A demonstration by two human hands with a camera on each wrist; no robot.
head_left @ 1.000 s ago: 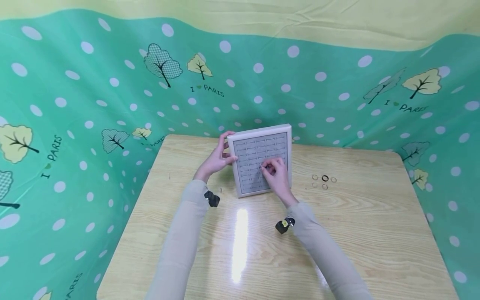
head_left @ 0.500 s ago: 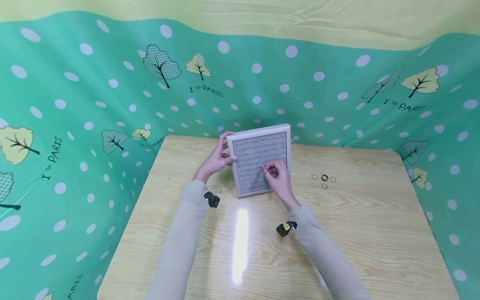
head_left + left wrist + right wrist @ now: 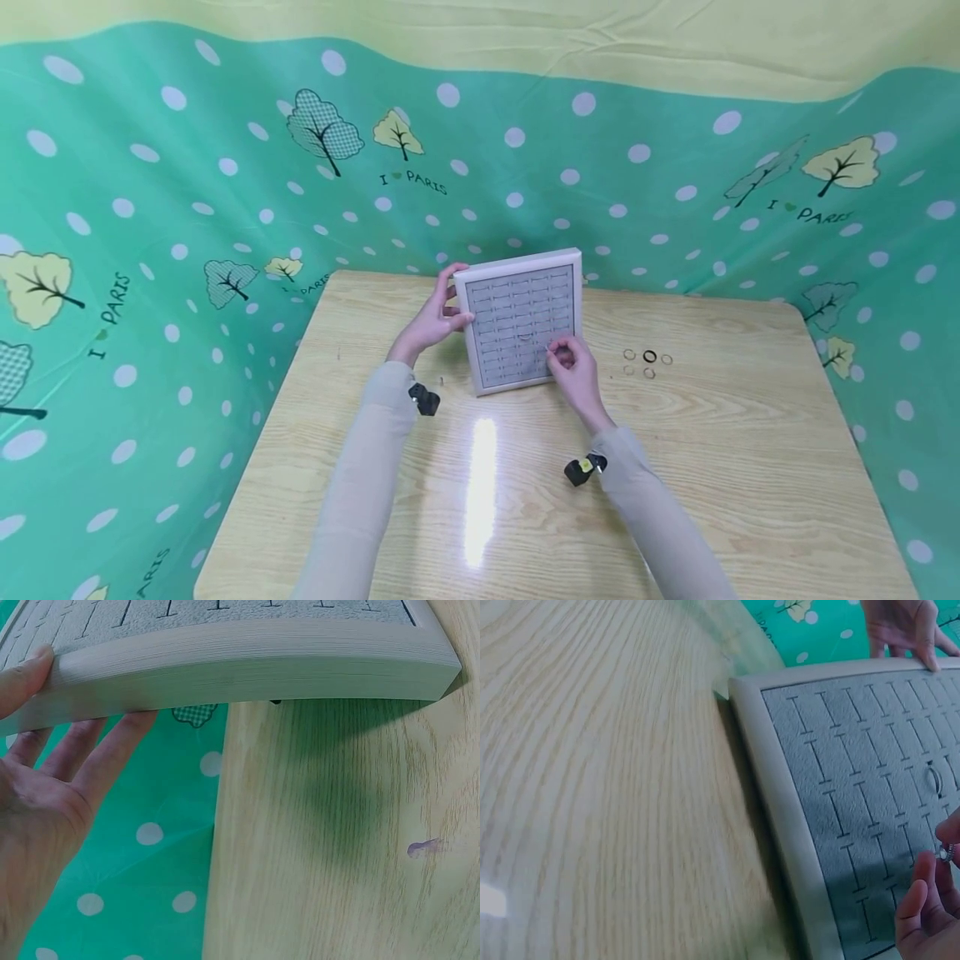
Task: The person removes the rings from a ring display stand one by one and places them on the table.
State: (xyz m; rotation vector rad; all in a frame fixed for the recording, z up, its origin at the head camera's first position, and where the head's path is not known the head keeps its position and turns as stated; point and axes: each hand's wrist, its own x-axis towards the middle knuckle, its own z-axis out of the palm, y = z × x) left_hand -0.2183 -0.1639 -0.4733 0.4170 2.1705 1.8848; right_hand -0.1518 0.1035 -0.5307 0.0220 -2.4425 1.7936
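Note:
A white-framed ring display tray point(image 3: 491, 379) with a grey slotted pad is propped up on the table. My left hand point(image 3: 433, 317) grips its left edge, thumb on the front of the frame and fingers behind. One ring point(image 3: 934, 780) sits in a slot near the middle of the pad, standing partly out of it. My right hand point(image 3: 573, 367) is in front of the pad's lower right part. Between its thumb and fingertips it pinches a small silvery ring point(image 3: 946, 853), best seen in the right wrist view and partly covered by the fingers.
On the wooden table point(image 3: 735, 433), right of the tray, lie a black ring point(image 3: 650, 357) and several thin pale rings point(image 3: 649, 373). A small dark mark point(image 3: 424, 847) shows on the wood left of the tray. A green dotted cloth point(image 3: 517, 150) hangs behind and at the sides.
My right hand has left the middle of the pad and moved down and to the right. A ring now shows in the slot there. The left hand and tray have stayed put.

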